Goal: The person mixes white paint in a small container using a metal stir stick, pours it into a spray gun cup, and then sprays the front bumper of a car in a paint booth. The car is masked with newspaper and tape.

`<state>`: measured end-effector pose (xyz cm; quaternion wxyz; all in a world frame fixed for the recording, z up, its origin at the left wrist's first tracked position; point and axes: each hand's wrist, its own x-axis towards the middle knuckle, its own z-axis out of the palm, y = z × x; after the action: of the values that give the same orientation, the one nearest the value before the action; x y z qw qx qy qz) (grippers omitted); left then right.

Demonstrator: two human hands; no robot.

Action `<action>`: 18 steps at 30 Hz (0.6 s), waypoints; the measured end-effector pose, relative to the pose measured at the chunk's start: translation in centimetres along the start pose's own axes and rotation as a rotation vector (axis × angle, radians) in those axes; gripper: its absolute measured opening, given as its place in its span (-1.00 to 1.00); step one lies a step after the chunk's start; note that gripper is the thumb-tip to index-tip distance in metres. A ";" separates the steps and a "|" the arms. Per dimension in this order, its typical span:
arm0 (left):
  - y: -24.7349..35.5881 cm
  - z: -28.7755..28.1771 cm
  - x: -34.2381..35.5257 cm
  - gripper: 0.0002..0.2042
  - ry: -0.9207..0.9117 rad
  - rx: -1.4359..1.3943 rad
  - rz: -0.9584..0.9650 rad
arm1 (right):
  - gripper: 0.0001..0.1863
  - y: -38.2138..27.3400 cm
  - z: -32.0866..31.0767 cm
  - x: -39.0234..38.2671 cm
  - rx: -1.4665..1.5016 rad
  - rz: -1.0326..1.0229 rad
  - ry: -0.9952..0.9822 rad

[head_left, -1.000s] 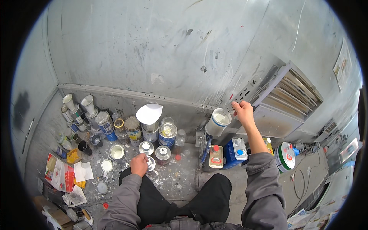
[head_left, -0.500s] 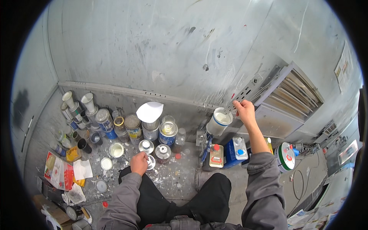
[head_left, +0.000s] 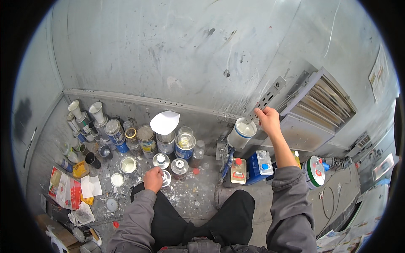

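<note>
My right hand [head_left: 268, 120] pinches a perforated metal strip [head_left: 266, 95], whose lower end dips into a white cup with a blue band [head_left: 240, 137] at the right of centre. The cup stands tilted above a blue pipe-like piece [head_left: 228, 162]. My left hand [head_left: 153, 179] is closed beside a round metal lid with a white centre [head_left: 165, 181]; what its fingers grip is partly hidden. Just behind and right of it stand small metal cans [head_left: 179, 168]. A white paper sheet [head_left: 164, 122] rests over the cans behind.
Paint cans [head_left: 116, 135], cups [head_left: 92, 160] and papers [head_left: 90, 187] crowd the left floor. Square jerrycans [head_left: 238, 175] and a green-banded bucket [head_left: 312, 173] stand at the right, with a hose [head_left: 333, 198]. A slatted vent panel [head_left: 320, 101] juts from the grey wall.
My right hand has risen slightly, and the perforated strip stands a little higher above the cup. My left hand has barely moved.
</note>
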<state>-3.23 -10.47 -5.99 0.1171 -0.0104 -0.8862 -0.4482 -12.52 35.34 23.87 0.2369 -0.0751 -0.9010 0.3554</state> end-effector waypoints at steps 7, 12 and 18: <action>-0.3 0.0 0.0 -0.87 0.025 -0.036 0.006 | -0.58 0.5 -0.4 0.1 -0.253 -0.093 -0.021; -0.5 0.1 0.0 -0.87 0.017 -0.019 0.003 | -0.56 -0.3 -0.1 -0.2 -0.004 0.018 -0.076; -0.5 0.2 0.1 -0.88 0.005 0.003 -0.009 | -0.56 1.3 0.1 0.5 -0.081 -0.041 0.017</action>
<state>-3.39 -10.61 -6.48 0.1173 -0.0051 -0.8867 -0.4472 -13.03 36.34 23.09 0.2485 -0.0694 -0.9140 0.3130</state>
